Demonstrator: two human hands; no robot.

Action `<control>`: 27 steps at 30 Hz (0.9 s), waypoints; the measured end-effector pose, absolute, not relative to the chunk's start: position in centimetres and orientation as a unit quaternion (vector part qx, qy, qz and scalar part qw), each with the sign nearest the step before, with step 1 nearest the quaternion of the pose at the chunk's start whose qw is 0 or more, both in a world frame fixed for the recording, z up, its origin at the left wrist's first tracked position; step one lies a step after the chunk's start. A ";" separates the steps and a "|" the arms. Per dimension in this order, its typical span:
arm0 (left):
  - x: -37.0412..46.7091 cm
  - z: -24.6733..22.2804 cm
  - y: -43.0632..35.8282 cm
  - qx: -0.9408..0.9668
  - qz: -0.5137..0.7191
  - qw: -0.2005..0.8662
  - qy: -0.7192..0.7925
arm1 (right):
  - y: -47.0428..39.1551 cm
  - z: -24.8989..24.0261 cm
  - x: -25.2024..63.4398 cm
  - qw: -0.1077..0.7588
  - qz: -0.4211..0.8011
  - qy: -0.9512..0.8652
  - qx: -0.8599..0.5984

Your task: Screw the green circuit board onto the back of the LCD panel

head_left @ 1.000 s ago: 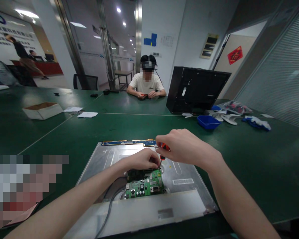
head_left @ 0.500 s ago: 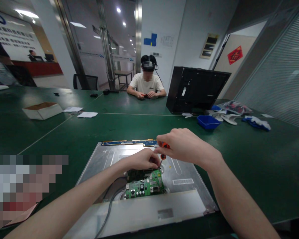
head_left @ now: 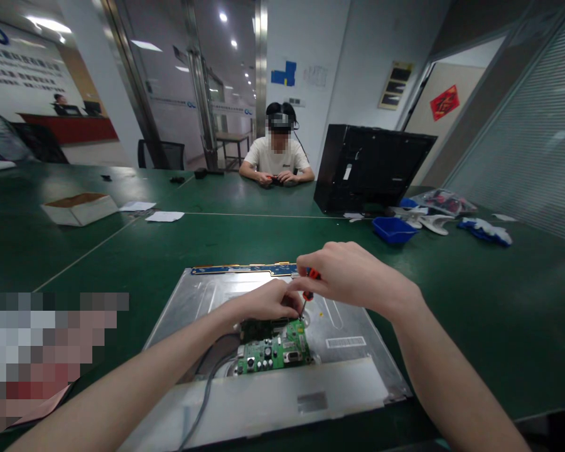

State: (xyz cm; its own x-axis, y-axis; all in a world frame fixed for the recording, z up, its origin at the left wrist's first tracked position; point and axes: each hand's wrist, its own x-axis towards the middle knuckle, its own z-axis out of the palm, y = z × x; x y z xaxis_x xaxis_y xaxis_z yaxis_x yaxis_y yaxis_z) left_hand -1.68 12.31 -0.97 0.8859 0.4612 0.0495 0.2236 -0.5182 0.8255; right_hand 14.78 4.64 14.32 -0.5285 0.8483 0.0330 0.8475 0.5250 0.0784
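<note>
My right hand (head_left: 341, 270) is closed around the red-and-black handle of a screwdriver (head_left: 309, 295). Its thin shaft slants down to the upper right corner of a green circuit board (head_left: 275, 353). Beside the tip, my left hand (head_left: 280, 298) has its fingers pinched together at the board's corner; whether they hold something small is hidden. The board lies on the metal back of a flat display panel (head_left: 353, 364), which has a narrow blue board (head_left: 240, 270) along its far edge. A grey cable (head_left: 206, 395) runs from the board's left side toward me.
Across the green table (head_left: 235, 235) sits a person (head_left: 279, 154) with a small object in hand. A black monitor (head_left: 371, 169), a blue tray (head_left: 394, 230) and gloves (head_left: 484, 231) stand or lie at the right. An open box (head_left: 79, 210) and papers (head_left: 164, 216) are at the left.
My right hand has shifted very slightly around the screwdriver handle. The left hand and the board stay in place.
</note>
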 end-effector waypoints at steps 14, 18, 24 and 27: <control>-1.6 -0.6 12.2 0.860 0.130 0.452 0.199 | 4.5 14.3 15.1 0.000 0.034 0.888 0.459; -1.6 -0.2 12.0 0.864 0.131 0.441 0.203 | 4.9 14.1 14.9 -0.002 0.045 0.874 0.483; -1.6 -0.6 12.2 0.870 0.129 0.431 0.202 | 4.7 14.3 14.9 0.003 0.045 0.880 0.473; -1.6 -0.7 12.3 0.868 0.131 0.434 0.204 | 4.5 14.4 15.0 -0.003 0.027 0.892 0.451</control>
State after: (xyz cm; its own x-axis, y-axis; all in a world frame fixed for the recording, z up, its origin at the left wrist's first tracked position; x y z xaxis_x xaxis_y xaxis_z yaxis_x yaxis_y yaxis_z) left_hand -1.60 12.33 -0.74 0.8825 0.4676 0.0505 0.2400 -0.5401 0.8066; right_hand 15.02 4.51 14.38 -0.5932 0.8045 0.0299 0.8049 0.5918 0.0444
